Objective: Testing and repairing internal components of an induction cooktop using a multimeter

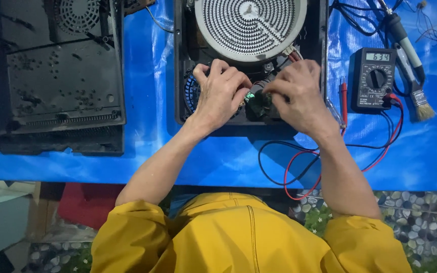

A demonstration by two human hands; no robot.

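1. Both hands pinch the same part: the left hand [222,91] curls its fingers onto the near edge of a small green circuit board [257,102], and the right hand [296,93] closes thumb and fingertips on the board's far side. Neither hand is spread; both are narrow and holding the board.
2. That board sits inside the open black cooker base [321,60], just below the round white heating coil [250,26] and right beside the fan [192,93], which peeks out under the left wrist.
3. Beyond the right hand lie a multimeter [376,78], its red and black leads [299,167] looping back toward the body, a soldering iron [403,38] and a brush [420,101]. Well off past the left hand rests the removed black cover [56,76]. Everything lies on a blue sheet [147,146].
4. Risks, as I judge them:
   - Short wires near the coil seem to tie the board in; a hard pull could tear them or a solder joint.
   - Twisting between two pinches could crack the board.
   - Fingers on bare contacts would be unsafe if any charge remains; whether power is connected cannot be seen.
   - The loose leads under the right forearm could snag and drag the multimeter.
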